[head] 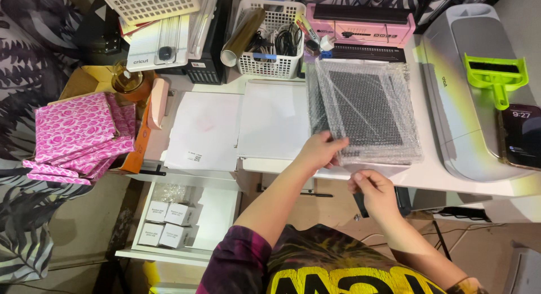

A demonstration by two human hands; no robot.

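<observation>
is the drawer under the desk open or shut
Open: the white drawer is pulled out below the desk edge, showing four small white boxes inside.

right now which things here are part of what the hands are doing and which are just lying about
In hand:
- bubble wrap stack, gripped at its near edge by the left hand
- right hand, pinching something too small to tell

Lying about:
- pink boxes
- white basket
- green scraper
- phone
- white papers

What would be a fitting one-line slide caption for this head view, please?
Left hand rests on a bubble-wrapped dark panel on a white desk while the right hand pinches its clear wrap.
</observation>
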